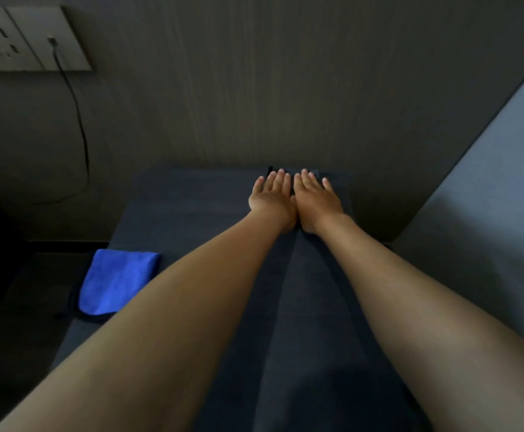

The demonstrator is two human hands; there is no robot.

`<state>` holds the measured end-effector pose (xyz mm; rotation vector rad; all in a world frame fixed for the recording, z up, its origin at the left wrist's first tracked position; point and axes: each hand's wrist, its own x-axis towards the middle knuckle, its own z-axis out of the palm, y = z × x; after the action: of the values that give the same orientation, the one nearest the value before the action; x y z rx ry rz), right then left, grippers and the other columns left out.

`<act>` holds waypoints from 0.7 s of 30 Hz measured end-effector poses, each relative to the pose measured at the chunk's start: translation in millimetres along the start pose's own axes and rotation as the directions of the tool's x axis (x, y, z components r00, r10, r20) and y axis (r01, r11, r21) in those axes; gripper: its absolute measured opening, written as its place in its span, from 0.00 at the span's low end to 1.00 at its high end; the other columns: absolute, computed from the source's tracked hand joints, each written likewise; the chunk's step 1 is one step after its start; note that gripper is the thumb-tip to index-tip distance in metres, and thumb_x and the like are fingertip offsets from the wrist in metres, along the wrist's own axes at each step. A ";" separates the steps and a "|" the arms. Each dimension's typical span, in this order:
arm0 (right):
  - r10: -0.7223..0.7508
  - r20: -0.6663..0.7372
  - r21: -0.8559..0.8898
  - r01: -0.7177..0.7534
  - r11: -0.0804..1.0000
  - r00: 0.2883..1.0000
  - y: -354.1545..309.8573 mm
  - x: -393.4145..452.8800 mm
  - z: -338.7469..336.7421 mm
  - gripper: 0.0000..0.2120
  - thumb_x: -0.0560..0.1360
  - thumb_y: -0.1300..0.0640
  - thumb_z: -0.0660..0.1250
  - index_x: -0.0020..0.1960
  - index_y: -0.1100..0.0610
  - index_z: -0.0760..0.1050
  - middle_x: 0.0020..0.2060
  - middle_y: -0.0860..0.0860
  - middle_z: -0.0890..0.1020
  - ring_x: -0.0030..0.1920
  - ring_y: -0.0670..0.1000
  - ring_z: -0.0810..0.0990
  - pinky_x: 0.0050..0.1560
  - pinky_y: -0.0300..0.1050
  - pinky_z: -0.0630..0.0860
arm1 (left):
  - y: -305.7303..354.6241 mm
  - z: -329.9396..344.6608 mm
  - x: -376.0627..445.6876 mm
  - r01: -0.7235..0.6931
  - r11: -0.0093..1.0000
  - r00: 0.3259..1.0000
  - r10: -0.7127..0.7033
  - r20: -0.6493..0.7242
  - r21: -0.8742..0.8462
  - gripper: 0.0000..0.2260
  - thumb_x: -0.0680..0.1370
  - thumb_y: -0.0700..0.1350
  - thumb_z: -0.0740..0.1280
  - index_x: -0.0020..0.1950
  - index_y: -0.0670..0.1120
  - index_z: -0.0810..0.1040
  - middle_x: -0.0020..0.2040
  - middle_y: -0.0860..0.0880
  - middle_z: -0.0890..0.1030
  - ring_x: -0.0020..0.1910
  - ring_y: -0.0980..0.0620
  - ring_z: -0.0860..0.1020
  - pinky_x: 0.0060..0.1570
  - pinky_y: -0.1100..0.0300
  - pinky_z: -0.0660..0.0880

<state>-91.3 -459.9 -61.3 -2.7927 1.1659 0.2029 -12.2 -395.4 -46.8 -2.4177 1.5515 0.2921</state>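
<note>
No text, label, brand, number or sign could be read. No legible marking was made out on the dark cloth (192, 207), the blue cloth (117, 282) or the wall socket panel (27, 39).

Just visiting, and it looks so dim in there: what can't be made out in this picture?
Head view only.
Dark cloth: left forearm and right forearm cover its middle; dimness blurs its edges.
Under left hand and right hand: flat palms hide the cloth there.
Socket panel: cut off by the left edge.
Cable: lower end lost in shadow.
Blue cloth: near corner behind the left forearm.
</note>
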 end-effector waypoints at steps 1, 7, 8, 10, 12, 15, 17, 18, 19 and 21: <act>0.007 0.001 0.006 -0.007 1.000 1.000 9.5 -1.6 -0.9 0.34 0.83 0.56 0.57 0.80 0.60 0.40 0.80 0.57 0.43 0.80 0.53 0.42 0.79 0.53 0.40 | 9.0 -1.5 2.7 -0.007 1.000 1.000 0.007 -0.003 -0.012 0.28 0.85 0.50 0.46 0.79 0.43 0.35 0.80 0.46 0.36 0.79 0.48 0.36 0.77 0.49 0.37; 0.049 0.010 0.039 -0.049 0.998 0.999 54.1 -7.1 -2.1 0.28 0.85 0.55 0.49 0.80 0.60 0.41 0.80 0.56 0.44 0.80 0.52 0.42 0.79 0.52 0.42 | 52.3 -8.9 13.7 -0.029 0.999 1.000 0.029 -0.013 -0.032 0.27 0.85 0.49 0.45 0.79 0.43 0.35 0.80 0.46 0.35 0.79 0.49 0.36 0.77 0.49 0.36; 0.058 0.010 0.040 -0.058 0.998 0.998 60.5 -8.0 -1.5 0.28 0.85 0.54 0.48 0.80 0.60 0.41 0.80 0.56 0.44 0.80 0.52 0.42 0.79 0.52 0.42 | 58.3 -9.3 15.3 -0.034 0.999 0.999 0.034 -0.018 -0.040 0.27 0.85 0.49 0.45 0.79 0.43 0.35 0.80 0.46 0.36 0.79 0.49 0.36 0.77 0.50 0.36; 0.074 0.018 0.047 -0.075 0.996 0.997 71.5 -11.2 -1.0 0.27 0.85 0.54 0.47 0.80 0.60 0.41 0.80 0.56 0.44 0.80 0.52 0.43 0.79 0.52 0.42 | 68.1 -9.5 17.8 -0.055 0.996 0.998 0.053 -0.026 -0.073 0.27 0.85 0.50 0.43 0.79 0.43 0.35 0.80 0.47 0.36 0.79 0.49 0.36 0.77 0.50 0.36; 0.079 0.024 0.041 -0.080 0.996 0.997 79.6 -12.6 -0.7 0.27 0.85 0.54 0.46 0.80 0.60 0.41 0.80 0.56 0.44 0.80 0.52 0.43 0.79 0.52 0.41 | 73.6 -8.2 19.9 -0.064 0.993 0.998 0.060 -0.034 -0.103 0.26 0.85 0.50 0.42 0.79 0.43 0.36 0.80 0.47 0.36 0.79 0.49 0.36 0.77 0.50 0.37; 0.076 0.038 0.035 -0.077 0.996 0.996 82.2 -10.7 -1.1 0.27 0.85 0.55 0.46 0.80 0.60 0.40 0.80 0.56 0.44 0.80 0.52 0.43 0.79 0.51 0.40 | 73.1 -7.1 22.2 -0.090 0.987 0.996 0.086 -0.036 -0.132 0.26 0.85 0.51 0.42 0.79 0.43 0.36 0.80 0.47 0.36 0.79 0.50 0.35 0.77 0.51 0.37; 0.077 0.038 0.026 -0.078 0.997 0.996 78.4 -8.4 -0.3 0.27 0.85 0.56 0.47 0.80 0.61 0.40 0.80 0.57 0.43 0.80 0.52 0.43 0.79 0.51 0.40 | 67.8 -7.7 20.4 -0.096 0.987 0.995 0.094 -0.025 -0.127 0.26 0.85 0.51 0.41 0.79 0.44 0.35 0.80 0.47 0.35 0.79 0.50 0.36 0.77 0.52 0.38; 0.075 0.034 0.011 -0.075 0.997 0.997 75.1 -6.5 -0.8 0.28 0.85 0.56 0.47 0.80 0.61 0.40 0.80 0.57 0.43 0.80 0.52 0.43 0.79 0.51 0.40 | 64.1 -8.2 20.4 -0.095 0.988 0.995 0.093 -0.023 -0.123 0.26 0.85 0.51 0.41 0.79 0.44 0.35 0.80 0.48 0.35 0.79 0.50 0.36 0.77 0.52 0.38; 0.073 0.033 0.002 -0.073 0.997 0.997 70.7 -3.8 -2.2 0.28 0.85 0.56 0.48 0.80 0.61 0.41 0.80 0.57 0.43 0.80 0.52 0.43 0.79 0.50 0.40 | 59.2 -8.2 21.0 -0.092 0.987 0.996 0.090 -0.021 -0.130 0.25 0.85 0.51 0.41 0.79 0.44 0.35 0.80 0.48 0.35 0.79 0.51 0.36 0.77 0.52 0.38; 0.054 0.040 -0.001 -0.054 0.999 0.998 56.4 3.4 -4.9 0.28 0.85 0.55 0.48 0.80 0.61 0.41 0.80 0.57 0.44 0.80 0.52 0.43 0.79 0.50 0.40 | 45.1 -6.3 21.3 -0.070 0.987 0.998 0.068 -0.018 -0.146 0.25 0.85 0.51 0.41 0.79 0.44 0.35 0.80 0.48 0.35 0.79 0.51 0.36 0.77 0.53 0.38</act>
<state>-128.8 -502.5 -59.8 -2.7462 1.2328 0.2619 -44.4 -433.8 -51.9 -2.4829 1.6769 0.4189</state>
